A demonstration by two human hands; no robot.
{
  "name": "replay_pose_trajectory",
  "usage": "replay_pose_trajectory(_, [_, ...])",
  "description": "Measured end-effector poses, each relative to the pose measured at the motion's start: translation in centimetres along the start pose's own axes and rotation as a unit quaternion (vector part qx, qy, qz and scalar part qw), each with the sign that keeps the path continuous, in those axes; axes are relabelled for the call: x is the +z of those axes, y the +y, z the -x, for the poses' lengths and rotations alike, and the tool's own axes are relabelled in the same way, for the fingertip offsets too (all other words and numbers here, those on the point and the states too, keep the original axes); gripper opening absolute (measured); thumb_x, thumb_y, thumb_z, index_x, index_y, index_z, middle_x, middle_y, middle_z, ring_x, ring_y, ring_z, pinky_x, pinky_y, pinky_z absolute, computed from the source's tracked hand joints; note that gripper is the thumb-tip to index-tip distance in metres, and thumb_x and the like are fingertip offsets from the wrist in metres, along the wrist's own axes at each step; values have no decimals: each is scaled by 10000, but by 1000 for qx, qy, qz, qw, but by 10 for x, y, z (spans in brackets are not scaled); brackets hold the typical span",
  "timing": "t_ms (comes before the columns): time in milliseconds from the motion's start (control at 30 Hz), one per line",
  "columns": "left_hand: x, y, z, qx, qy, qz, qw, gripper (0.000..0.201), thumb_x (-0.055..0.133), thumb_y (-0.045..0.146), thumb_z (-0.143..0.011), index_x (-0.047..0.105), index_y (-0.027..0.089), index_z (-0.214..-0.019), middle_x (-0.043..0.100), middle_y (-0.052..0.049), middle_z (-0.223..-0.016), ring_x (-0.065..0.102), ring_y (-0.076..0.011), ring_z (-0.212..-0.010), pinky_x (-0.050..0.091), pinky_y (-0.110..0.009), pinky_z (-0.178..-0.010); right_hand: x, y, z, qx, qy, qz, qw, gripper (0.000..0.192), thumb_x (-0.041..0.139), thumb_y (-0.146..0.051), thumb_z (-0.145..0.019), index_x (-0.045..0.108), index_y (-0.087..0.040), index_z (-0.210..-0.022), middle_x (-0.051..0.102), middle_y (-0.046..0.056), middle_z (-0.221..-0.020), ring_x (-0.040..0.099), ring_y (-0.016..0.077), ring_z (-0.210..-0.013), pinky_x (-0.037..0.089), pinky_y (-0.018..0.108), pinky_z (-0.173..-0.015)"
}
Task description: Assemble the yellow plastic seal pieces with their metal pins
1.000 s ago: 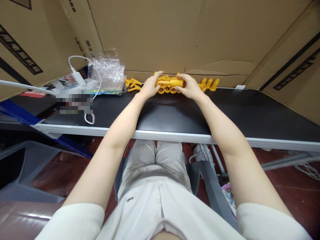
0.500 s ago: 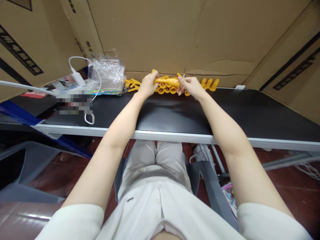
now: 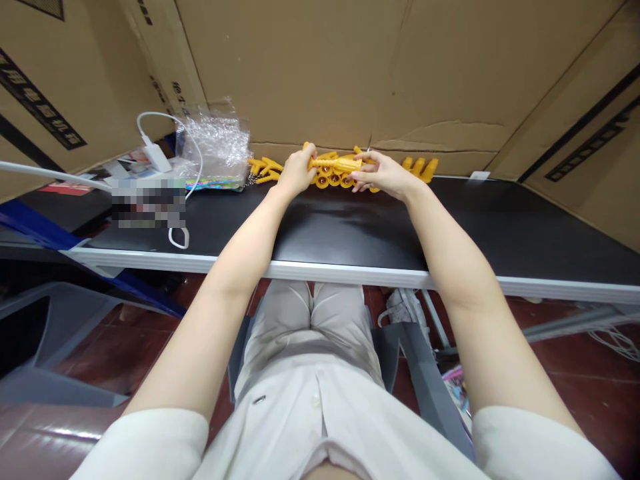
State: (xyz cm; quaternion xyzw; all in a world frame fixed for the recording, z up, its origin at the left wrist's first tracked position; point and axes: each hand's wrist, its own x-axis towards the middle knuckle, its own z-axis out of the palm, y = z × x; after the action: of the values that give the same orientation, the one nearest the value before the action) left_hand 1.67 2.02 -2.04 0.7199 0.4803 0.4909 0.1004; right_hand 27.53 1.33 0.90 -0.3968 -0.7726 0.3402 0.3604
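At the far edge of the black table (image 3: 350, 227), the left hand (image 3: 296, 173) clenches one end of a yellow plastic piece (image 3: 336, 163) and the right hand (image 3: 381, 175) pinches the other, above a row of like pieces (image 3: 334, 179); further pieces (image 3: 419, 168) lie untouched to the right.

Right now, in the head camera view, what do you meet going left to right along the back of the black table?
White charger → bubble wrap bag → loose yellow pieces → left hand → yellow toy → right hand → more yellow pieces.
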Motion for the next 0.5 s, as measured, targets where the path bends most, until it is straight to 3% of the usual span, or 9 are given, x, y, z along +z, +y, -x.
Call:
replay_pose_trajectory(67, [0, 0, 0, 9, -2, 2, 1000, 237, 687, 80, -811, 628, 269, -941, 762, -90, -1103, 633, -361, -1407, 352, -593, -1291, 1, 1, 0, -16, 10, 12, 1000, 797, 868, -894, -660, 668, -244, -1077, 829, 102, -978, 797, 293, -751, 681, 544, -820])
replay_pose_trajectory(233, [-1, 5, 2, 22, -4, 3, 1000, 269, 673, 61, -804, 639, 273, -967, 741, -101, -1146, 599, -367, -1444, 335, -589, -1299, 6, 6, -4, -11, 44, 48, 998, 941, 439, -1078, -807, 720, -194, -962, 813, 187, -929, 792, 308, -748, 681, 547, -786])
replay_pose_trajectory(367, [0, 7, 3, 10, -8, -5, 1000, 273, 666, 61, -806, 651, 267, -985, 744, -117, -1172, 603, -371, -1433, 342, -587, -1296, 8, 10, -8, 21, 48, 37, 998, 1053, 303, -1132, -764, 744, -192, -937, 793, 165, -846, 762, 281, -666, 690, 533, -766])
replay_pose_trajectory(500, [1, 8, 4, 14, -1, -2, 1000, 261, 673, 69, -805, 654, 268, -973, 762, -105, -1150, 620, -365, -1418, 348, -585, -1295, 6, 11, -9, 5, 31, 42, 999, 1045, 235, -1115, -797, 733, -201, -891, 758, 131, -738, 771, 282, -657, 683, 508, -745])
